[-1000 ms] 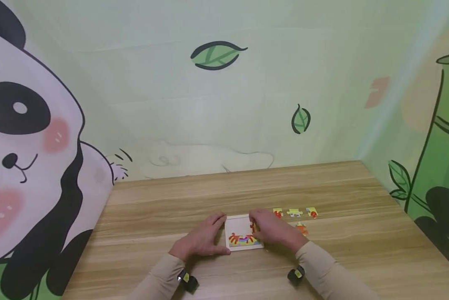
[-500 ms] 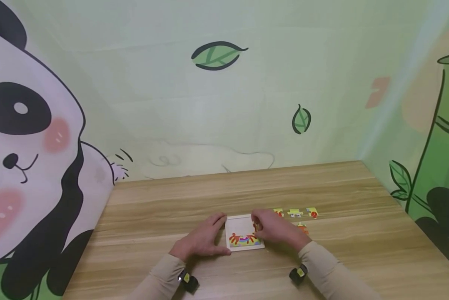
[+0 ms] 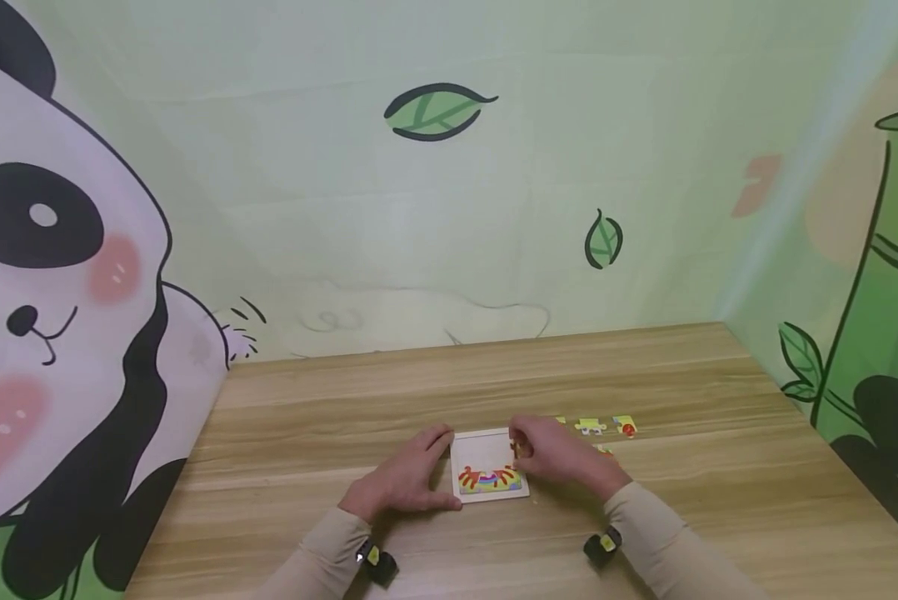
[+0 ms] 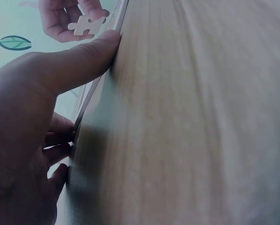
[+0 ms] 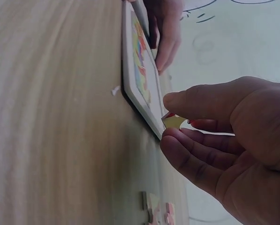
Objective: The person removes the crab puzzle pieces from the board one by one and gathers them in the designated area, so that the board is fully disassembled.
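In the head view, a white-rimmed puzzle tray (image 3: 490, 497) lies on the table with assembled pieces along its near side. My left hand (image 3: 404, 472) rests against the tray's left edge, thumb at the near corner and extended fingers toward the far corner. Over the right edge, my right hand (image 3: 557, 454) pinches a jigsaw piece (image 5: 174, 121) between thumb and fingertips. The left wrist view shows the pale back of this jigsaw piece (image 4: 86, 25), held tilted up. Its printed face is mostly hidden by the fingers.
Several loose jigsaw pieces (image 3: 590, 426) lie right of the tray, two partly covered by the right hand. A tiny white scrap (image 5: 115, 90) sits near the tray. The wooden table (image 3: 329, 392) meets a printed wall cloth (image 3: 321, 208) behind.
My right hand has shifted slightly right with the jigsaw piece, covering more of the nearest loose pieces. My left hand and the tray stay where they were.
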`<state>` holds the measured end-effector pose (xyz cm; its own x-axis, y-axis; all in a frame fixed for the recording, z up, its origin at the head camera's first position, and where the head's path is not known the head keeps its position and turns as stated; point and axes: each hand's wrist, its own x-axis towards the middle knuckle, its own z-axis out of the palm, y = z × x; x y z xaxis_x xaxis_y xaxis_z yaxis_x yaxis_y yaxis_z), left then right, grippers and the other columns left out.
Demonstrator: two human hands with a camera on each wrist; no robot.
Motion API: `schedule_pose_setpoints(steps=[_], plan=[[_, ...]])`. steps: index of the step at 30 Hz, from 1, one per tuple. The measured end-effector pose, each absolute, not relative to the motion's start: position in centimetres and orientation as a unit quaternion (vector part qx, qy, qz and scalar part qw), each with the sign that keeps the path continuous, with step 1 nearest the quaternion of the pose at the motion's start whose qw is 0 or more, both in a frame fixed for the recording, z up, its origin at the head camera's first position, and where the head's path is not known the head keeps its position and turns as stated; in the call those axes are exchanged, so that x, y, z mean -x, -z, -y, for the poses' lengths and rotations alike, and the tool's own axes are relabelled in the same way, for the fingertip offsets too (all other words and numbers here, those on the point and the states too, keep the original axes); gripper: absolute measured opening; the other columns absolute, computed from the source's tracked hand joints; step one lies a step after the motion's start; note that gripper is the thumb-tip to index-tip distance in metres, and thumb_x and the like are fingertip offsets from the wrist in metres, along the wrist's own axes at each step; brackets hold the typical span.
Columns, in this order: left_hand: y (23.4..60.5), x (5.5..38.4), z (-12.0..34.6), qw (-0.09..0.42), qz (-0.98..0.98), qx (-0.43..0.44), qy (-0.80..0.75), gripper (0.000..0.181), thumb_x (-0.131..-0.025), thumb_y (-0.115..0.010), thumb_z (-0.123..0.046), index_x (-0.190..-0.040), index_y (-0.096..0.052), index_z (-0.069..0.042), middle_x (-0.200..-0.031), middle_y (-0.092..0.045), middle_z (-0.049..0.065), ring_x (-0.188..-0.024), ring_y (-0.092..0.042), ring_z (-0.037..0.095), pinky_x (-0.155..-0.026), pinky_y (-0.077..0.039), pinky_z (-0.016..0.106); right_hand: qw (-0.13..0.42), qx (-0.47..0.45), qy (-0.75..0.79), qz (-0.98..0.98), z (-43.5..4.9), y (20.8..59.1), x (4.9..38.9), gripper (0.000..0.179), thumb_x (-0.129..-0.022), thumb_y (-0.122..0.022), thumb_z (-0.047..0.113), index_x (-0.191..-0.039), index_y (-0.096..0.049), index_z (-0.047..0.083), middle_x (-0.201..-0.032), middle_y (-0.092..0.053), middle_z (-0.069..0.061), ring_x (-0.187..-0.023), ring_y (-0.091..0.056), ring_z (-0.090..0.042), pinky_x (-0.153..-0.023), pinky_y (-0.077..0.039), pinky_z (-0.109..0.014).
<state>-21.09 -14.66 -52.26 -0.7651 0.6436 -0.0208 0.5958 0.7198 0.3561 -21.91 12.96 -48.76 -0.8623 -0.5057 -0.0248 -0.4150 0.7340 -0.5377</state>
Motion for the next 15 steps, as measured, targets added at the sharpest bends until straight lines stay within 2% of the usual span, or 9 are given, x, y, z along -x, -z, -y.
schedule_pose_setpoints(steps=[15], plan=[[52.2,21.1,14.6,0.075,-0.926,-0.330,-0.170,0.104,-0.078,-0.072,-0.061,-0.151,-0.029,0.001,-0.155,-0.029,0.014,-0.142,-0.032,0.030,-0.117,-0.031,0.043,0.075,0.232,0.269,-0.932,-14.4,47.9,21.9,0.024,-0.080,-0.078,0.014,-0.097,-0.062,0.014,-0.084,-0.059,0.002,-0.072,-0.052,-0.009,-0.060,-0.048,-0.021]])
